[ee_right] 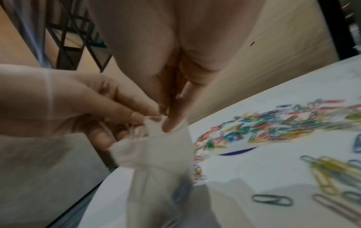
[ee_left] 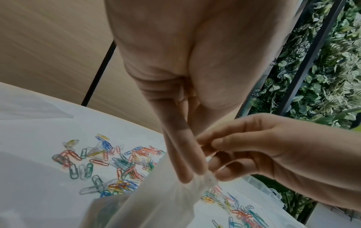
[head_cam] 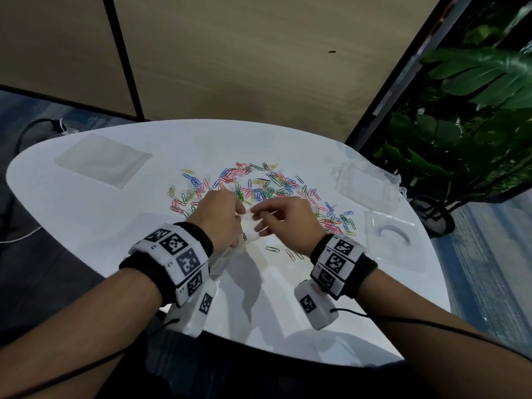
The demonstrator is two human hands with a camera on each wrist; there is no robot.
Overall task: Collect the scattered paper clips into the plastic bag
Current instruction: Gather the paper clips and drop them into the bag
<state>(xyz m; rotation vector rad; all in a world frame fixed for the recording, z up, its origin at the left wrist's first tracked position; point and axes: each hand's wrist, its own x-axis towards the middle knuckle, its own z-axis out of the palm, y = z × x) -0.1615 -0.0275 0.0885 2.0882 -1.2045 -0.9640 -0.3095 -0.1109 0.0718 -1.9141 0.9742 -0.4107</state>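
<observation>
Both hands meet at the top edge of a clear plastic bag [head_cam: 250, 231] over the near middle of the white table [head_cam: 86, 203]. My left hand [head_cam: 221, 217] grips one side of the bag's [ee_left: 166, 197] mouth. My right hand [head_cam: 276, 217] pinches the other side of the bag [ee_right: 156, 154] between thumb and fingers. A few clips show faintly through the bag's lower part. Many coloured paper clips [head_cam: 259, 188] lie scattered beyond the hands, with a couple [head_cam: 272, 249] near my right wrist. The clips [ee_left: 101, 162] also show in the left wrist view, and the clips [ee_right: 273, 123] in the right wrist view.
A flat clear bag [head_cam: 102, 158] lies at the table's far left. A clear plastic box [head_cam: 365, 185] and a clear lid [head_cam: 394, 240] sit at the right. A leafy plant [head_cam: 475, 110] stands beyond the right edge. A wooden wall rises behind.
</observation>
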